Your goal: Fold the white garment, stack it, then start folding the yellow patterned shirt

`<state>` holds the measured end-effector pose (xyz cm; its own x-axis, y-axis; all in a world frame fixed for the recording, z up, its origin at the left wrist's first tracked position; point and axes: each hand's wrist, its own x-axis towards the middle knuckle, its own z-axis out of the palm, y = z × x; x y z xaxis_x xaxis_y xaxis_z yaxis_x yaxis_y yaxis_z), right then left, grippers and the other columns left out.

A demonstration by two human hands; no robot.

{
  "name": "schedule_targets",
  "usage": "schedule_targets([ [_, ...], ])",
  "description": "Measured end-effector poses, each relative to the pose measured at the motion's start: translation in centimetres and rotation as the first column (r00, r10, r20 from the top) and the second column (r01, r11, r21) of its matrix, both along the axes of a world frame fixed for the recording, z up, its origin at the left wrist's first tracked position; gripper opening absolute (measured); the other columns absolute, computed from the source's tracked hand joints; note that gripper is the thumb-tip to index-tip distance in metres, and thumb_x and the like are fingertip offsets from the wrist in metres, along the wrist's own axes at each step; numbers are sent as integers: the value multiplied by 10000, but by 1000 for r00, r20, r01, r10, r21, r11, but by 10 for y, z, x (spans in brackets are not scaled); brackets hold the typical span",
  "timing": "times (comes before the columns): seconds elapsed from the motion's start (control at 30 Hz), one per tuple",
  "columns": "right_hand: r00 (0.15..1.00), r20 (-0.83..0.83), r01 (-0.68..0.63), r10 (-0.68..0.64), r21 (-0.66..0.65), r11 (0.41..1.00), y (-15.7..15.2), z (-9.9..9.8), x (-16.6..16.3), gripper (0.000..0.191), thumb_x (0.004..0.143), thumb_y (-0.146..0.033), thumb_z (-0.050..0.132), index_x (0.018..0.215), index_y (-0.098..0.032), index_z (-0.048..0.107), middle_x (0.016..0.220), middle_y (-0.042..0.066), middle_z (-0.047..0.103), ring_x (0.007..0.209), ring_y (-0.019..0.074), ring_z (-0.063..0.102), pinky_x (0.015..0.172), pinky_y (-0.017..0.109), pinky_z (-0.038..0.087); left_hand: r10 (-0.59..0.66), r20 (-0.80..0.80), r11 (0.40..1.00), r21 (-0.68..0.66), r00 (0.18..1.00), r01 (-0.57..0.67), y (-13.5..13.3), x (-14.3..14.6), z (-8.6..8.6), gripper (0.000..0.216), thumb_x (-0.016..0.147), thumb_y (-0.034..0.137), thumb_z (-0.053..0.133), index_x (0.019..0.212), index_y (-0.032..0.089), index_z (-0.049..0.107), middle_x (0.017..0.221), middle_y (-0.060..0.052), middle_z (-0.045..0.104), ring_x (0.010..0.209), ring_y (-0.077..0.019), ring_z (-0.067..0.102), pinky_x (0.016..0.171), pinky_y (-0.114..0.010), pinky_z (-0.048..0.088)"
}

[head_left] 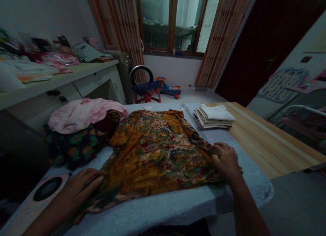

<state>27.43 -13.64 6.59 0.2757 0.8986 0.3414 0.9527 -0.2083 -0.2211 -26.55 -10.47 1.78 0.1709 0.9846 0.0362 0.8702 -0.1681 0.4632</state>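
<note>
A short-sleeved shirt (158, 154) with a mustard, green and red pattern lies spread on a pale blue cloth (163, 207), its hem toward me. At its lower left edge, my left hand (85, 183) is closed on the fabric between thumb and fingers. My right hand (225, 159) pinches the shirt's right side, with the fingers bent over the edge. The fingertips of both hands are partly hidden. Some wrinkles run across the shirt's front.
Left of the shirt is a heap with a pink garment (84, 115) over a dark flowered one (76, 144). Folded clothes (214, 115) are stacked at the back right, near the bare wooden tabletop (265, 137). A red stool (147, 95) stands beyond the table.
</note>
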Motion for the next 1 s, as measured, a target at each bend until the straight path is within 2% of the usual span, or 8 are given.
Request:
schedule_targets([
  [0.13, 958, -70, -287, 279, -193, 938, 37, 13, -61, 299, 844, -218, 505, 1061, -197, 710, 1219, 98, 644, 1142, 261, 546, 1006, 388, 378, -16, -75, 999, 27, 997, 18, 31, 25, -4, 451, 847, 543, 452, 1100, 260, 695, 1221, -64, 651, 1148, -266, 600, 1045, -403, 453],
  [0.23, 878, -135, -478, 459, -218, 851, 60, 5, -91, 372, 910, -256, 487, 1254, -192, 613, 1385, 107, 550, 1275, 228, 477, 1070, 346, 340, -33, -98, 998, 44, 995, 37, 47, 46, -7, 440, 842, 441, 449, 1164, 234, 666, 1220, -75, 644, 1148, -254, 596, 1045, -382, 450],
  [0.3, 852, -161, -523, 498, -248, 815, 75, -6, -101, 412, 932, -290, 485, 1325, -193, 558, 1455, 109, 486, 1331, 219, 432, 1105, 342, 309, -30, -80, 999, 33, 996, 33, 53, 58, -6, 461, 833, 378, 447, 1213, 201, 641, 1194, -94, 636, 1120, -251, 605, 1015, -369, 470],
  [0.53, 954, -74, -296, 291, -392, 871, 119, -40, -79, 564, 980, -418, 401, 1484, -165, 400, 1598, 167, 264, 1469, 300, 243, 1156, 439, 225, -44, -26, 998, -40, 999, 43, 63, 56, 10, 506, 747, 199, 405, 1176, 166, 671, 1067, -87, 646, 1057, -236, 614, 968, -344, 485],
  [0.67, 993, 48, -80, 106, -378, 922, 127, -49, -56, 591, 968, -443, 420, 1465, -123, 427, 1574, 210, 296, 1456, 335, 259, 1148, 464, 220, -30, -45, 996, -90, 999, 26, 61, 35, 8, 497, 759, 237, 422, 1187, 176, 665, 1064, -74, 651, 1063, -233, 620, 980, -342, 482],
  [0.77, 993, 110, -2, 40, -325, 946, 129, -48, -54, 589, 925, -424, 499, 1419, -104, 478, 1553, 230, 322, 1444, 370, 260, 1146, 487, 202, -4, -139, 996, -85, 990, -8, 64, 29, 7, 433, 809, 320, 445, 1152, 184, 672, 1088, -86, 648, 1059, -252, 624, 982, -369, 479],
  [0.87, 989, 125, -39, 73, -257, 966, 136, -40, -70, 553, 894, -343, 533, 1383, -86, 510, 1555, 226, 322, 1449, 373, 236, 1155, 496, 177, 15, -236, 1000, 29, 972, -8, 75, 41, 13, 365, 849, 339, 445, 1074, 194, 692, 1144, -105, 642, 1063, -281, 612, 989, -424, 465],
  [1.0, 954, 27, -281, 297, -259, 924, 154, -29, -99, 511, 935, -304, 466, 1407, -107, 485, 1561, 178, 342, 1445, 286, 279, 1163, 413, 204, -136, -227, 958, 217, 964, 187, 98, 77, 23, 366, 894, 237, 381, 1094, 180, 683, 1225, -114, 620, 1141, -250, 573, 1039, -382, 437],
])
